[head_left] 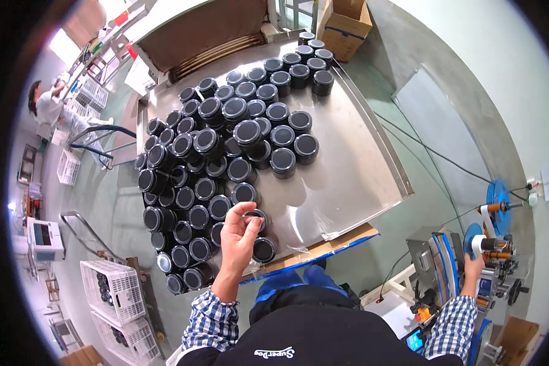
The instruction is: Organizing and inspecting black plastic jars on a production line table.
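My left hand (239, 236) reaches over the near edge of a metal table. Its fingers are curved, with a gap between thumb and forefinger and nothing seen in them. Just beyond the fingertips is a black round jar (260, 218), partly hidden by the hand. Another black lidded jar (264, 249) stands right of the wrist. Far to the right, my right hand (473, 267) is at a machine with rollers (500, 256), just below a white roll (477, 244) and a blue disc (471, 232). Its fingers are largely hidden, so its grip does not show.
Black jars (235, 108) crowd the left and back of the metal table (341, 158), some stacked. An open cardboard box (345, 33) stands behind it. White crates (113, 293) and a trolley handle (82, 226) are at left. A person (52, 104) works far left. Cables (430, 146) run at right.
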The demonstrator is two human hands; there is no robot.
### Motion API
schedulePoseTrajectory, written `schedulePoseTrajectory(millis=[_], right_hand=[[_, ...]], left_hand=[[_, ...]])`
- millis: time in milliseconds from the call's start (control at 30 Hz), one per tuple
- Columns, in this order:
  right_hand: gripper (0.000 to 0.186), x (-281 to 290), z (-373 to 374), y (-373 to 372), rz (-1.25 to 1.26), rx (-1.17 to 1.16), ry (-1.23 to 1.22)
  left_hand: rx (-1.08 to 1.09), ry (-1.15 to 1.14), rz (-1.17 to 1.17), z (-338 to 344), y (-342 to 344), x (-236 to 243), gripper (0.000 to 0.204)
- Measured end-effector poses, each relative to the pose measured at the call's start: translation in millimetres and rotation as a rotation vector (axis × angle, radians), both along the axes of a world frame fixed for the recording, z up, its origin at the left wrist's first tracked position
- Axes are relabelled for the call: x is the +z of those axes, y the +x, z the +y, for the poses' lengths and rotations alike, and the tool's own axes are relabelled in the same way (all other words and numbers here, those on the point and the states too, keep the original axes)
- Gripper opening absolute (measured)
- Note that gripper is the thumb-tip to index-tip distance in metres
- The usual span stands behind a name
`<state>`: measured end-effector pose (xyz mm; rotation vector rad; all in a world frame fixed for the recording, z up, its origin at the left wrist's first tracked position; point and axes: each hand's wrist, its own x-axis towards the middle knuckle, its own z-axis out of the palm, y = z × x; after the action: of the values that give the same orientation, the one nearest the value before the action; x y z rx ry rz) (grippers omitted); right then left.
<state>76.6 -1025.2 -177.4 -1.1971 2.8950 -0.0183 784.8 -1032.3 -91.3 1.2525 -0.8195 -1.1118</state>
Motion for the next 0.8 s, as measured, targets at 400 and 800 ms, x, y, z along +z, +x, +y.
schedulePoseTrajectory(millis=[400,800], right_hand=[[0.069,21.3,-232.3,522.4,-0.429,1.256,-0.034],[0.070,46.8,-199.2,489.4,-1.121,0.963,0.101]], left_hand=[[-0.150,0.083,0.066,11.7,21.5,-11.9,0.031],[-0.250,0.108,0.217,-2.4,12.0,-13.3,0.029]])
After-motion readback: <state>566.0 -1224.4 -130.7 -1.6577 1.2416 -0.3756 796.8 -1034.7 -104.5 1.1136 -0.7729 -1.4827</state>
